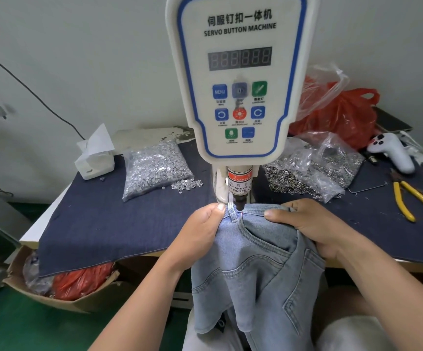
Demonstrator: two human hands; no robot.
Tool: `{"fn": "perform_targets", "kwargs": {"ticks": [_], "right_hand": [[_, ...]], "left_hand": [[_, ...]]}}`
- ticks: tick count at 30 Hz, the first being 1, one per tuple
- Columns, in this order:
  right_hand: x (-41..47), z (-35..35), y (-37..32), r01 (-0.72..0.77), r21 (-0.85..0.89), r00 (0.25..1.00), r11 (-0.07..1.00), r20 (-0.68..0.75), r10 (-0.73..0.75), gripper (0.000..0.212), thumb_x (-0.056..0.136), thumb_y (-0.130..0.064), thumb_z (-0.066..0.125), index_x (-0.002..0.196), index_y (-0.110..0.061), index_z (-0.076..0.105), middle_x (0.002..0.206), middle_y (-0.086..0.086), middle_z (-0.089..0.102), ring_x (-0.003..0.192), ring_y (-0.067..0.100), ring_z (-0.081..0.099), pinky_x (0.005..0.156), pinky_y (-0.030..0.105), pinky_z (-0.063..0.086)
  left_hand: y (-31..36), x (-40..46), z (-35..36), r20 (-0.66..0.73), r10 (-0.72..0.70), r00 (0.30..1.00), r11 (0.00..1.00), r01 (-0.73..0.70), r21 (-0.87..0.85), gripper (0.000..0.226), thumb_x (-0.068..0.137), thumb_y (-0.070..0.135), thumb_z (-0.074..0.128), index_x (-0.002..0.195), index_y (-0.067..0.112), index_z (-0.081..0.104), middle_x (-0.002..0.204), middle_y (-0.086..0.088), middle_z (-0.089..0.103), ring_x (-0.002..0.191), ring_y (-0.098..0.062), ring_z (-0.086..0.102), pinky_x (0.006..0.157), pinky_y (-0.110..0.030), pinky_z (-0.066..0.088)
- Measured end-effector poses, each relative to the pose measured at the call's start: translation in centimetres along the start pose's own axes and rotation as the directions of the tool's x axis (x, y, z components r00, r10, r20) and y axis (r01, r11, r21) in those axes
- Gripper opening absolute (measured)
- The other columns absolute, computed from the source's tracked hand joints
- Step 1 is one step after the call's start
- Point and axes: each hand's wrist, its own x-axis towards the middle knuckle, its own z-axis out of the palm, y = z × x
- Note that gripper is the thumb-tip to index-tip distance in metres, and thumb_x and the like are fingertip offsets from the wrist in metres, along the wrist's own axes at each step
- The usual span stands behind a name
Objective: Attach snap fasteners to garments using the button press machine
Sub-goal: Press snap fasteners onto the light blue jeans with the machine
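Between both hands [206, 225], jeans waistband [252, 211].

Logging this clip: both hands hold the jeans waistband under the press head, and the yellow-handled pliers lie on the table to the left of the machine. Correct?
Not quite. The head view shows the yellow-handled pliers to the right of the machine. Both the left hand and right hand do hold the jeans waistband.

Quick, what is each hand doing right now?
Left hand: pinching the waistband of the jeans beside the press head.
Right hand: gripping the jeans' waistband on the other side.
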Motion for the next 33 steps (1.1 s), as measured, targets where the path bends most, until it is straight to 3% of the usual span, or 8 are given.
{"fn": "perform_targets", "kwargs": {"ticks": [10,14,18,21,24,27,33], "right_hand": [[-0.04,0.04,0.03,0.0,0.0,1.0,1.0,-0.002,0.0,0.034,0.086,-0.025,0.08,0.099,0.006,0.074,0.101,0.027,0.075,0.088,0.033,0.074,0.081,0.041,0.06],[-0.02,0.09,-0.02,0.006,-0.003,1.0,1.0,0.008,-0.006,0.031,0.087,-0.024,0.079,0.1,0.004,0.076,0.102,0.025,0.076,0.091,0.034,0.075,0.084,0.043,0.06],[-0.09,0.18,-0.04,0.005,-0.01,1.0,1.0,0.004,-0.005,0.034,0.087,-0.025,0.079,0.103,0.005,0.075,0.102,0.025,0.076,0.097,0.038,0.074,0.092,0.05,0.058],[-0.14,0.2,-0.06,0.007,-0.013,1.0,1.0,-0.001,-0.007,0.032,0.087,-0.025,0.079,0.101,0.004,0.075,0.101,0.024,0.077,0.094,0.035,0.075,0.09,0.048,0.059],[-0.14,0.22,-0.04,0.011,-0.013,1.0,1.0,0.003,-0.011,0.032,0.087,-0.025,0.079,0.101,0.003,0.076,0.101,0.023,0.077,0.094,0.035,0.075,0.088,0.046,0.059],[-0.16,0.21,-0.09,0.013,-0.012,1.0,1.0,0.008,-0.013,0.029,0.087,-0.025,0.079,0.1,0.001,0.077,0.101,0.023,0.077,0.093,0.034,0.075,0.086,0.044,0.06],[-0.23,0.23,-0.22,0.017,-0.027,1.0,0.999,0.01,-0.017,0.03,0.089,-0.025,0.077,0.101,0.002,0.076,0.101,0.023,0.077,0.098,0.038,0.075,0.087,0.045,0.06]], "left_hand": [[0.13,-0.02,0.0,0.005,-0.004,1.0,1.0,0.004,0.011,0.052,0.108,0.051,0.037,0.107,0.014,0.074,0.115,-0.02,0.074,0.115,-0.042,0.066,0.105,-0.061,0.049],[0.02,0.05,-0.05,0.01,-0.017,1.0,1.0,0.017,0.011,0.056,0.106,0.055,0.038,0.105,0.01,0.071,0.107,-0.018,0.075,0.098,-0.024,0.066,0.103,-0.063,0.049],[0.03,0.04,-0.05,0.01,-0.016,1.0,1.0,0.016,0.006,0.054,0.106,0.055,0.039,0.103,0.012,0.072,0.104,-0.013,0.076,0.095,-0.032,0.068,0.103,-0.063,0.05],[0.09,0.04,-0.06,0.026,-0.024,0.999,1.0,0.024,-0.006,0.061,0.105,0.056,0.039,0.107,0.003,0.067,0.101,-0.019,0.07,0.094,-0.021,0.059,0.103,-0.066,0.048],[0.1,0.07,-0.12,0.038,-0.025,0.999,1.0,0.025,-0.001,0.066,0.104,0.058,0.039,0.109,-0.004,0.062,0.096,-0.008,0.063,0.093,-0.02,0.055,0.101,-0.066,0.046],[0.02,0.09,-0.12,0.037,-0.025,0.999,1.0,0.025,0.002,0.061,0.105,0.057,0.039,0.106,0.001,0.066,0.097,-0.022,0.069,0.092,-0.021,0.057,0.101,-0.064,0.047],[0.1,0.08,-0.09,0.038,-0.028,0.999,0.999,0.029,-0.025,0.057,0.106,0.054,0.039,0.109,0.007,0.07,0.11,-0.026,0.072,0.098,-0.023,0.061,0.105,-0.065,0.048]]}}
